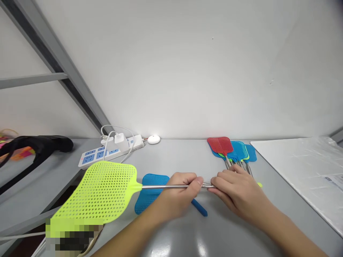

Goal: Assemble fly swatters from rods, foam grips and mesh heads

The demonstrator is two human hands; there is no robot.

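Note:
A yellow-green fly swatter (107, 189) is held level above the table, its perforated head to the left and its metal shaft running right. My left hand (182, 191) is closed around the shaft near the middle. My right hand (235, 185) grips it farther right, fingers curled over, hiding much of that end. A small yellow-green tip (259, 184) shows just past my right hand. Beneath my left hand, a blue fly swatter (150, 196) lies on the grey table (184, 157). Behind my right hand is a pile of red, blue and green fly swatters (221, 145).
At the back left lies a white power strip (91, 157) with chargers and cables, beside a white rounded device (153, 139). A white wrapped panel (302, 167) covers the right side. A metal frame (61, 67) slants up at left, near a black strap (40, 153).

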